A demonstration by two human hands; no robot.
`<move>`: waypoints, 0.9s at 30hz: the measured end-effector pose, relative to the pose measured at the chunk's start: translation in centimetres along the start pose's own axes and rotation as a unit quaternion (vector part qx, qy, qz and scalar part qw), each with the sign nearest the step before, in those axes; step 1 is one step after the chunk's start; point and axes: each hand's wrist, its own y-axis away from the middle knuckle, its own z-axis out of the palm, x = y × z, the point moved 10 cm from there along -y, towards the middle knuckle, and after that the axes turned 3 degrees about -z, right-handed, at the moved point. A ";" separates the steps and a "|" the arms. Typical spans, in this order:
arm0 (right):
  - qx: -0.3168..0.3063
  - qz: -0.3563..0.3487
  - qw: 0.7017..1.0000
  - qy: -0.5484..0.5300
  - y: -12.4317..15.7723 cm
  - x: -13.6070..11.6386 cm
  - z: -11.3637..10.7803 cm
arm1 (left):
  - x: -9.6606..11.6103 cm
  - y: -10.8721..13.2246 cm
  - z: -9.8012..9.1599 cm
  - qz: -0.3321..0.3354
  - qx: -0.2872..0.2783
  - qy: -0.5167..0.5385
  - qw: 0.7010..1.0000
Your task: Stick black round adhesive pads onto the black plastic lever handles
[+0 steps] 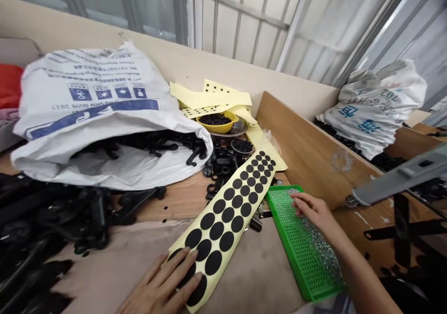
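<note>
The left hand [167,283] is resting, fingers slightly spread, on a yellow sheet [226,228] of round black stickers [245,210] slanting across the worktop [261,277]. The right hand [316,211] is holding narrowly bunched fingers over tiny metallic pieces [323,251] in a perforated green tray [300,256], any pinch being hidden. A printed white sack [104,81] is gaping over glossy black parts [164,145].

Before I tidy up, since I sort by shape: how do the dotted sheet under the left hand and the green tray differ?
The dotted sheet is pale yellow with black discs; the green tray has small holes. The sheet has no rim; the tray has raised walls and holds shiny pieces. The left hand touches the sheet, the right hand is over the tray. Both are elongated.
</note>
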 end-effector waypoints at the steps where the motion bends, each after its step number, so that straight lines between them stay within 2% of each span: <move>1: -0.002 -0.033 0.998 0.046 0.3 -1.3 0.2 | -0.4 0.2 0.1 -0.032 -0.003 0.022 0.999; 3: -0.013 -0.135 0.977 0.166 1.2 -4.9 1.7 | -0.8 0.7 0.2 -0.073 -0.011 0.054 0.996; 6: -0.059 -0.262 0.903 0.336 2.7 -9.3 6.5 | -0.9 1.6 0.2 -0.093 -0.021 0.072 0.993; 9: -0.115 -0.297 0.836 0.447 3.0 -10.2 10.9 | -1.0 2.0 -0.1 -0.094 -0.023 0.075 0.992; 12: -0.139 -0.319 0.787 0.509 2.6 -9.9 13.2 | -1.2 2.0 -0.6 -0.087 -0.020 0.062 0.994; 16: -0.126 -0.388 0.740 0.534 2.4 -10.7 14.4 | -0.9 1.9 -1.2 -0.045 -0.026 0.052 0.997; 20: -0.112 -0.433 0.712 0.541 2.7 -11.7 14.4 | -0.9 1.5 -1.6 -0.046 -0.035 0.055 0.997; 24: -0.116 -0.432 0.716 0.536 3.5 -11.7 13.2 | -0.1 0.6 -2.1 -0.053 -0.030 0.063 0.996; 27: -0.109 -0.394 0.740 0.534 4.2 -11.6 11.7 | 0.6 0.0 -2.1 -0.056 -0.022 0.084 0.995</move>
